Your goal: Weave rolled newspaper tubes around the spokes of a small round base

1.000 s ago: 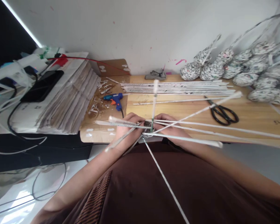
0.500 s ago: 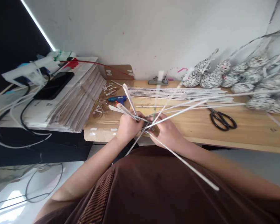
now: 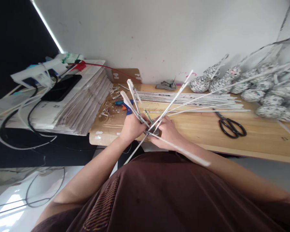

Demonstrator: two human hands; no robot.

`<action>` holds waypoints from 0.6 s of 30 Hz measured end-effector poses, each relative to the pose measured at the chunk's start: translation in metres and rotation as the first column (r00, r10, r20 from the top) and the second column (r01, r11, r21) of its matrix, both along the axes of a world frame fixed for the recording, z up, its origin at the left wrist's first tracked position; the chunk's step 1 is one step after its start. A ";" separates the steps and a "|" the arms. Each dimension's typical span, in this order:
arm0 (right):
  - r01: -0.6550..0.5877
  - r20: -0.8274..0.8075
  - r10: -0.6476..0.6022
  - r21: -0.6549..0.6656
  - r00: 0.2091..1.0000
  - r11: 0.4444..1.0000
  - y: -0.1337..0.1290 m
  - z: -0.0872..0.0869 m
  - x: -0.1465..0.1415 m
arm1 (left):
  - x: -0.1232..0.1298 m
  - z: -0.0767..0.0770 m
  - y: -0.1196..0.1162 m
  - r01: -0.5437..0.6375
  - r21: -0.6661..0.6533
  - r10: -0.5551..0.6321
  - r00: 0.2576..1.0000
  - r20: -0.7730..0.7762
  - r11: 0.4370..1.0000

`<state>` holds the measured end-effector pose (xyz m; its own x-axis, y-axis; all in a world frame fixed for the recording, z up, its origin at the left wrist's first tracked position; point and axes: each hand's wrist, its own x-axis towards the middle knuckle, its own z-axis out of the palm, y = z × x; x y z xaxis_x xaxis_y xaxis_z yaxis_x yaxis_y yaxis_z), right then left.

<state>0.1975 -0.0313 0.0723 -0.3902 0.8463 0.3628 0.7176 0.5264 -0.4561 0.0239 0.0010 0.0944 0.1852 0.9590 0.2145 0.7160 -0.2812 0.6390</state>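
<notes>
Wooden table [image 3: 188, 124], fingers [image 3: 145, 124] curled (both hands), gripping woven piece [image 3: 151, 131].

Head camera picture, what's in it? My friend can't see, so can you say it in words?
A left hand and right hand hold a small woven piece with white sticks poking out, by a wooden table. Beyond are loose sticks, black scissors, a glue gun and woven balls, with a paper stack at the left.

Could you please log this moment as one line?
left hand: on woven piece | right hand: on same piece | scissors: on table | glue gun: partly behind left hand
</notes>
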 end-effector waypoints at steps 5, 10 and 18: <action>0.043 -0.093 -0.044 -0.017 0.995 0.999 0.001 -0.007 -0.001 | -0.001 0.000 -0.001 0.012 -0.029 -0.011 1.000 0.021 0.999; -0.030 0.048 0.030 -0.001 0.998 1.000 0.000 -0.003 0.001 | -0.002 -0.004 -0.001 0.001 -0.072 0.003 0.998 0.062 0.997; -0.004 -0.291 -0.015 -0.062 0.957 0.998 -0.001 -0.003 -0.001 | -0.002 -0.005 0.000 0.033 -0.134 -0.018 0.993 0.115 0.990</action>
<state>0.1966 -0.0323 0.0698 -0.2705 0.8722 0.4075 0.5513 0.4874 -0.6772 0.0222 0.0014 0.0891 0.1921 0.9758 0.1043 0.6308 -0.2042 0.7486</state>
